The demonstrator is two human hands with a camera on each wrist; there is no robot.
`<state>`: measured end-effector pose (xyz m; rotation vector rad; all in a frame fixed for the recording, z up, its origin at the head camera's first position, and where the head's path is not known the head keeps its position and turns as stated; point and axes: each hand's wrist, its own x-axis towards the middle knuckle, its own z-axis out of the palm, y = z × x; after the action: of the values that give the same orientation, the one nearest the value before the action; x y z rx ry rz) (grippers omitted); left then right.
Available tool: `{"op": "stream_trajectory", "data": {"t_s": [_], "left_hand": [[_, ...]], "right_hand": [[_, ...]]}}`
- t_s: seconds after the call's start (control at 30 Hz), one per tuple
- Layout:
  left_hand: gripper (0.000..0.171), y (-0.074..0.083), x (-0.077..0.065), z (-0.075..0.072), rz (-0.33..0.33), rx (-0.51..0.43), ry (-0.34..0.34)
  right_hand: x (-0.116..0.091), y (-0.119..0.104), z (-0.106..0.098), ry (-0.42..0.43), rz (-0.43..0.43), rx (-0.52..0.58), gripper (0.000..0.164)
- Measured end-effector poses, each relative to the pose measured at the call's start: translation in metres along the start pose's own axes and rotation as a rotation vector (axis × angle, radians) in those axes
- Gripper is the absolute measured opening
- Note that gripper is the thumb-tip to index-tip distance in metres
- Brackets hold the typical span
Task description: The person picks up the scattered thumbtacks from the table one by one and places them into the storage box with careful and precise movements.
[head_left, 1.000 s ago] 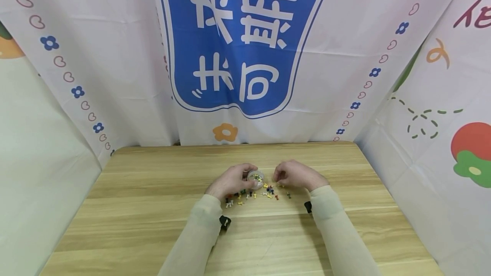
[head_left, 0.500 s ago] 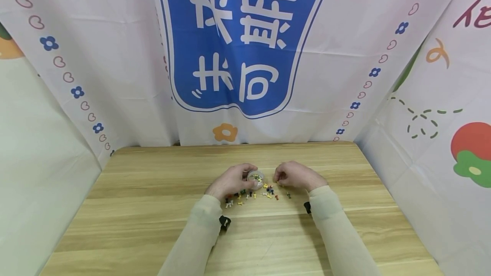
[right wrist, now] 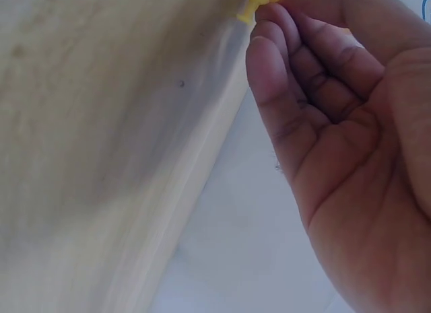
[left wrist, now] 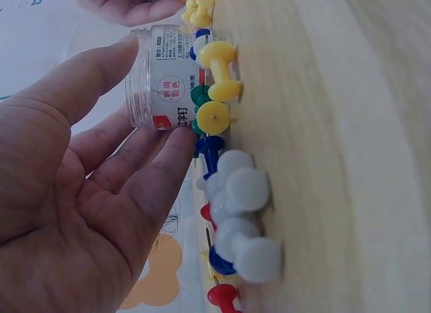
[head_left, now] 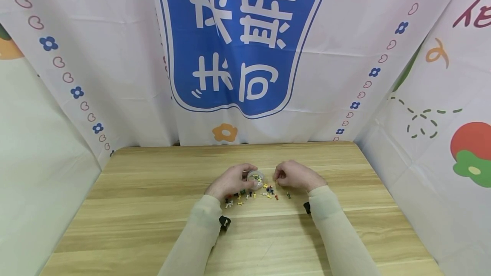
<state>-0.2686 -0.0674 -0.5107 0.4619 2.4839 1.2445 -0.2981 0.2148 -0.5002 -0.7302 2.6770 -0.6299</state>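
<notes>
Printed white fabric [head_left: 337, 54] hangs behind a wood-grain desk [head_left: 161, 178]. One clear jar [left wrist: 161, 60], containing yellow, green and white push pins [head_left: 257, 177], sits within half-curled left fingers [left wrist: 158, 185]. Nearly closed right fingers [right wrist: 269, 74] pinch a yellow pin [right wrist: 252, 5]; loose pins [left wrist: 246, 190] lie between and beside both hands.

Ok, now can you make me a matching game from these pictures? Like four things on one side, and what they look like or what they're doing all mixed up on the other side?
Things:
1. Jar
2. Right hand
3. Table
4. Big sign

Clues:
A. Blue with white writing
B. Fingers curled, with tips at a yellow pin
C. Light brown with wood lines
D. See-through, with some pins inside

Right pairs: 1-D, 2-B, 3-C, 4-A
</notes>
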Motion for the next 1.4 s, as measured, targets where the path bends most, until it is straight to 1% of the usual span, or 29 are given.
{"op": "stream_trajectory", "data": {"t_s": [0.27,0.57,0.73,0.93,1.07,1.23,1.33,1.4], "left_hand": [[0.056,-0.001,0.001,0.000,0.011,0.006,-0.013],[0.056,0.000,0.002,0.000,-0.009,-0.011,-0.006],[0.057,0.000,0.001,-0.001,0.000,-0.015,-0.012],[0.057,-0.001,0.001,-0.001,0.011,-0.006,-0.021],[0.057,0.000,0.001,-0.001,0.004,-0.013,-0.018],[0.058,0.000,0.001,0.000,-0.009,-0.016,-0.011],[0.057,0.000,0.000,0.000,-0.009,-0.015,-0.009],[0.056,0.000,0.000,-0.001,-0.009,-0.012,-0.006]], "right_hand": [[0.000,-0.005,-0.004,0.035,-0.036,-0.024,0.011],[-0.001,-0.013,-0.009,0.083,-0.092,-0.017,0.013],[-0.001,-0.020,-0.011,0.121,-0.131,-0.021,0.015],[0.003,-0.029,-0.007,0.180,-0.201,-0.069,0.013],[0.006,-0.035,-0.001,0.217,-0.236,-0.082,0.013],[0.009,-0.041,0.010,0.238,-0.219,-0.054,0.013],[0.010,-0.044,0.014,0.227,-0.194,-0.043,0.015],[0.011,-0.045,0.016,0.224,-0.196,-0.047,0.016]]}}
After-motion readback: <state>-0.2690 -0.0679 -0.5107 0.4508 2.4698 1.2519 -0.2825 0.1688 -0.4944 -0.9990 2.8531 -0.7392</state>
